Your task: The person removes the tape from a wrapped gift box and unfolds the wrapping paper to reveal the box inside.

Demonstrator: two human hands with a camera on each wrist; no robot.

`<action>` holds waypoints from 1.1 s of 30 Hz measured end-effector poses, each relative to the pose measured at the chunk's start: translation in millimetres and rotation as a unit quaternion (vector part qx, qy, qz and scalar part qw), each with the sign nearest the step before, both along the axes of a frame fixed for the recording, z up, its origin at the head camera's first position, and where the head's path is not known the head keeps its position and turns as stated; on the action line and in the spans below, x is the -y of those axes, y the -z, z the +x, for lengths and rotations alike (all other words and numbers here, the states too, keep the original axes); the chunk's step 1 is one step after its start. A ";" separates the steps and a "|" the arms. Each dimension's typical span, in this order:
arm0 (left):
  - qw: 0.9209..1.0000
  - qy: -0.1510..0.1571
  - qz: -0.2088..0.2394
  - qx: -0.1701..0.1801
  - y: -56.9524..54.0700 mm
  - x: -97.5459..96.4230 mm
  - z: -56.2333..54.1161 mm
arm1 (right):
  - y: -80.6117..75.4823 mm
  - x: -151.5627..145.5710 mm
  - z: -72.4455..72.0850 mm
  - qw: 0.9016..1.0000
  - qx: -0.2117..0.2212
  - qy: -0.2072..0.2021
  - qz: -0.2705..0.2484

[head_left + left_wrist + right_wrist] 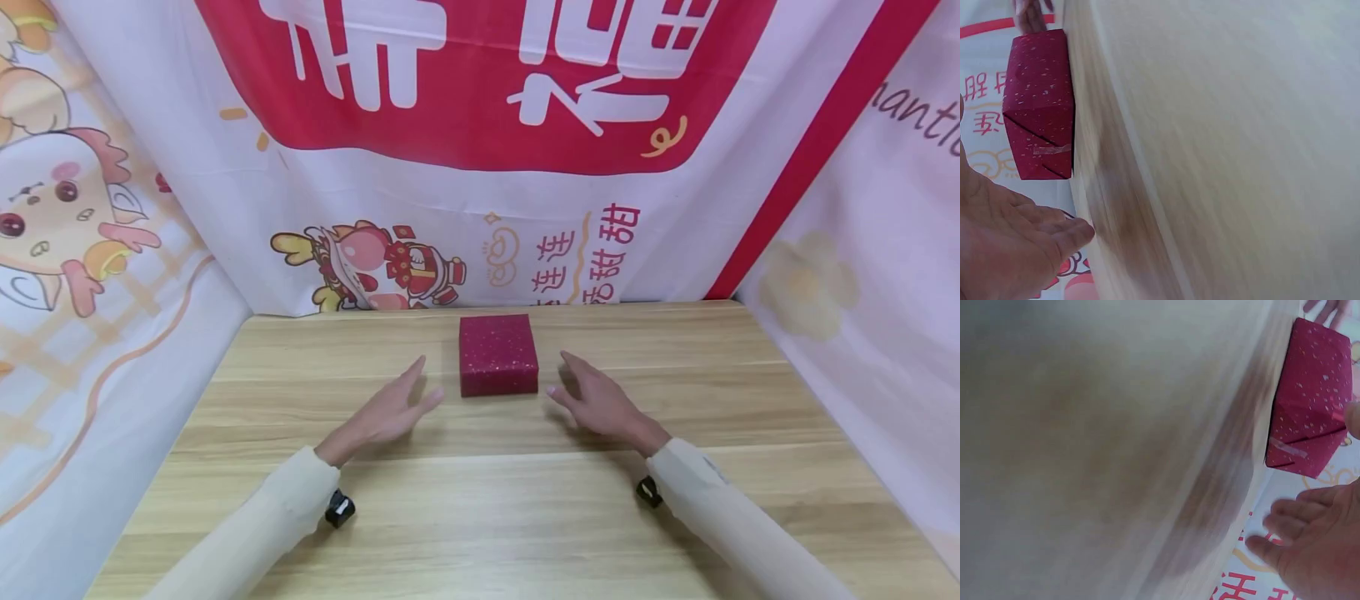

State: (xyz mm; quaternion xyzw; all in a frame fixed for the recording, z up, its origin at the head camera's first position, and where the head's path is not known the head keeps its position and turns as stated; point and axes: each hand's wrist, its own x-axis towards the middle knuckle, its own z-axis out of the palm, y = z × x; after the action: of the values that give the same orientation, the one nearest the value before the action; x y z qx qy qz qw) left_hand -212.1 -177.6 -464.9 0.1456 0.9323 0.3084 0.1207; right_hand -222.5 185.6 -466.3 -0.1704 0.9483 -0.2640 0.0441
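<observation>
Box: maroon w/ pale flecks, wrapped (pixel 498 354), sits flat on table (pixel 487 517), approx. midway betw. its L & R edges, close to far edge.
Box ends: folded wrap, tape (pixel 1052 150) strip on L end; R end same.
L hand: (pixel 393 408) L of box, just beside, not touching; fingers extended, thumb apart from them, nothing held; palm side twd box.
R hand: (pixel 603 404) R of box, just beside, not touching; fingers extended, thumb apart, nothing held; palm side twd box.
L gap: narrow strip of wood betw. L thumb & box.
R gap: also narrow, looks a bit tighter at R thumb.
Near side: wide stretch of wood betw. forearms, from box's near face to bottom of head view.
Far side: tight; thin wood strip, then back cloth (pixel 412 200), white w/ red panel & characters, hangs along far edge.
L edge: table runs up to L cloth (pixel 112 375), cartoon print; L hand well apart from it.
R edge: R cloth (pixel 847 358) w/ lettering & pale flower; R hand well apart too.
Sleeves: pale, long, L (pixel 255 517) & R (pixel 735 525), reach in from near side.
Wrists: small black unit under each cuff, L (pixel 340 508) & R (pixel 649 492).
</observation>
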 end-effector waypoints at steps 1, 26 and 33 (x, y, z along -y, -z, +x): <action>1.000 -0.006 0.008 0.010 -0.1 -1.0 -1.4 | -1.3 0.8 -1.8 1.000 0.011 0.000 -0.019; 0.958 -0.158 0.212 0.112 -3.6 -65.5 -49.0 | -4.5 45.7 -34.0 0.918 0.219 0.157 -0.290; 0.965 -0.145 0.193 0.104 -5.4 -64.8 -47.0 | -6.9 45.3 -34.5 0.907 0.241 0.164 -0.303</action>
State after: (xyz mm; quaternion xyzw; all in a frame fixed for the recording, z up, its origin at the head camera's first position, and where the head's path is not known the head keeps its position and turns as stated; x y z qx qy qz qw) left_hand -259.1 -112.7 -459.5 -0.0035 0.8482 0.5106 0.1410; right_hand -257.0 140.3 -459.4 0.0512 0.7976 -0.5754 0.1733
